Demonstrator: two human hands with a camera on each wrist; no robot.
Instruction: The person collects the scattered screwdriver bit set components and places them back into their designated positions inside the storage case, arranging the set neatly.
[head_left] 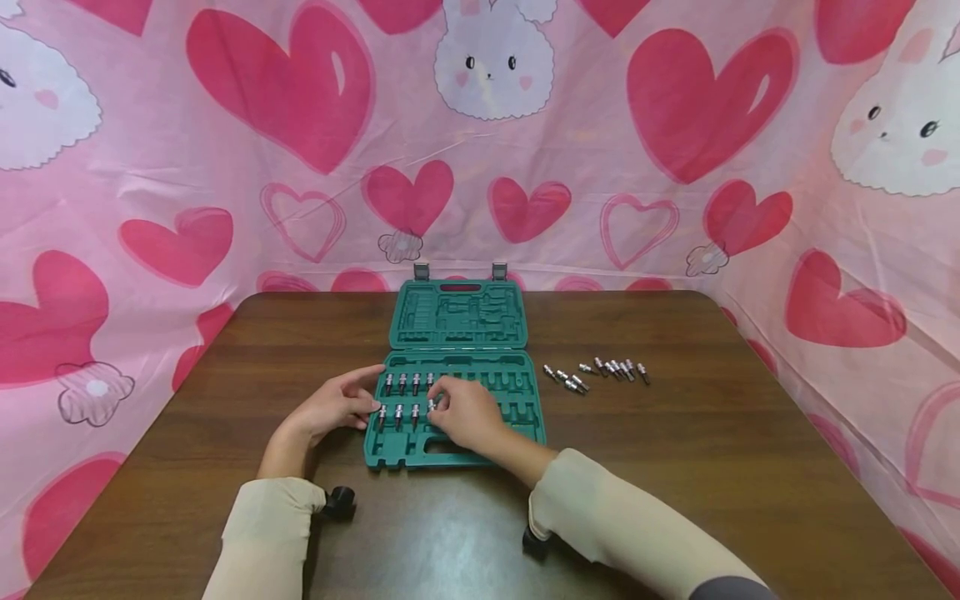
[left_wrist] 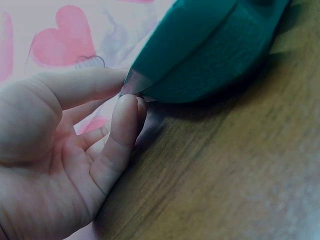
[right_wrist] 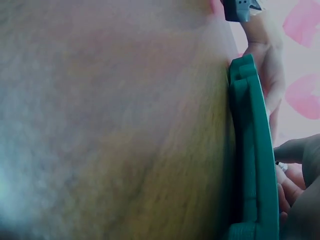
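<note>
A green molded tool case (head_left: pixel 381 448) lies open on the table. My left hand (head_left: pixel 333 407) grips its left rim, and in the left wrist view the thumb and fingertips (left_wrist: pixel 125 112) meet at the case's edge. Above the lower row of slots, my right hand (head_left: pixel 468 414) pinches a silver bit socket (head_left: pixel 432 406). Its metal shows between the fingers in the right wrist view, but the fingers hide most of it. Several seated bit sockets (head_left: pixel 416 383) stand in two rows at the case's left. Slots right of my right hand hold none.
Several loose bit sockets (head_left: pixel 615 368) lie on the wooden table (head_left: pixel 660 467) to the right of the case. The raised lid (head_left: pixel 457 315) with two latches is at the back, near a pink heart-patterned cloth (head_left: pixel 465 200).
</note>
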